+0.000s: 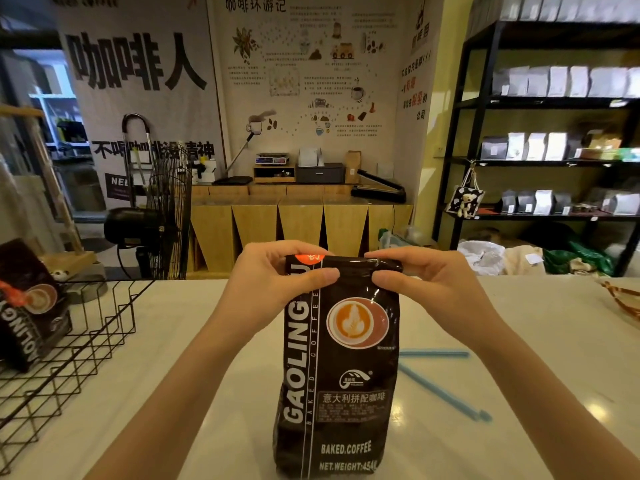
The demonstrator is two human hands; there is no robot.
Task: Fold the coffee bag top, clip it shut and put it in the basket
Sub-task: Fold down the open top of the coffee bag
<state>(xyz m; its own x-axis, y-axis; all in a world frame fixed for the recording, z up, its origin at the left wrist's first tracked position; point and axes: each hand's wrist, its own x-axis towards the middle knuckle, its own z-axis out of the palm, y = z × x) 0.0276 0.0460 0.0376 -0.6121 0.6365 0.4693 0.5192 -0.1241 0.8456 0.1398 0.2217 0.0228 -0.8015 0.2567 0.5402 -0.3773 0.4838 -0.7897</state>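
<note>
coffee bag (341, 368) reads GAOLING, BAKED.COFFEE, NET.WEIGHT, wall banner (138, 64) reads 咖啡人

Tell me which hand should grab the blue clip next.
Probably the right hand: the blue clip lies on the table right of the bag, on that hand's side. The left hand can hold the fold.

the coffee bag (341, 368) is glossy black with white lettering, a thin white line down its length, and a round picture of a white cup holding orange-brown coffee with a pale leaf pattern; an orange-red sticker shows at its folded top. the worktop (519, 327) is pale cream. two light blue clip sticks (446, 386) lie toward its right edge. the wire basket (69, 358) at the left edge is black, and the second bag (31, 306) in it is black with the same orange cup picture.
</note>
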